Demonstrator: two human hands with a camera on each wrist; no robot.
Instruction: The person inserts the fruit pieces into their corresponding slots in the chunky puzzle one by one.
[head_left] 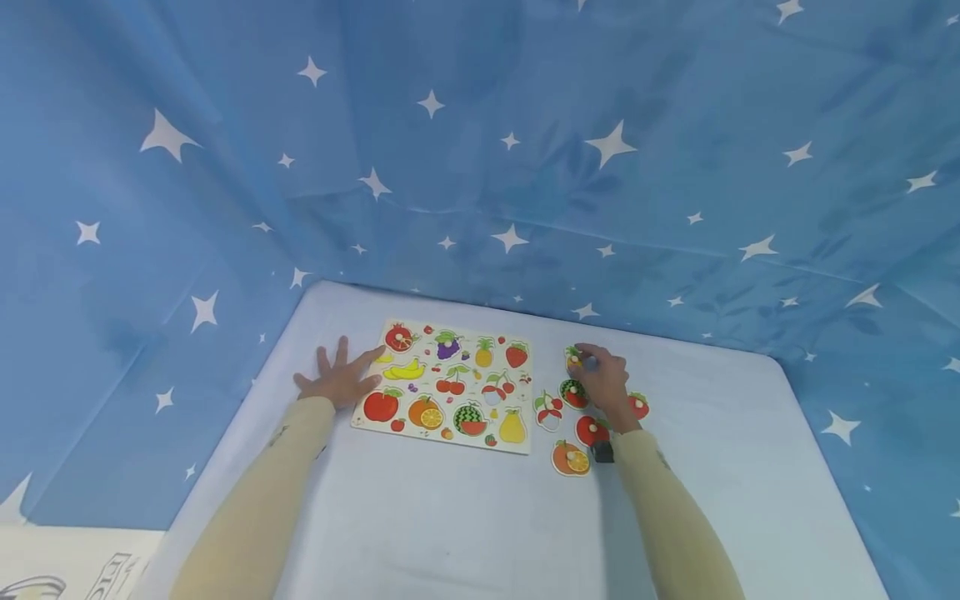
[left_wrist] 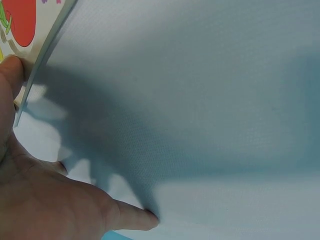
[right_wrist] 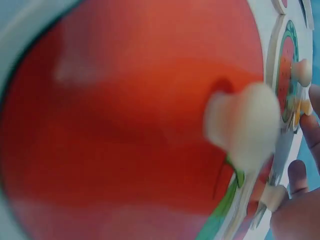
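Head view: right hand (head_left: pixel 604 385) over loose fruit pieces (head_left: pixel 564 457) right of the board (head_left: pixel 420 350), seemingly picking one; left wrist: left hand (left_wrist: pixel 55 205) spread, holding nothing, fingertip (left_wrist: pixel 10 67) on the board; right wrist: fingers (right_wrist: pixel 311 132) by knobs (right_wrist: pixel 252 125), grip unclear, firm pinch needed next.

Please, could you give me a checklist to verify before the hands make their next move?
1. Puzzle board flat on the table: ok.
2. Left hand touching the board's left side: ok.
3. Right hand at the yellow-and-green piece: ok.
4. Firm grip on that piece: cannot tell; the hand hides part of it.
5. Orange piece in the board: not ok; it lies on the table, outside the board.
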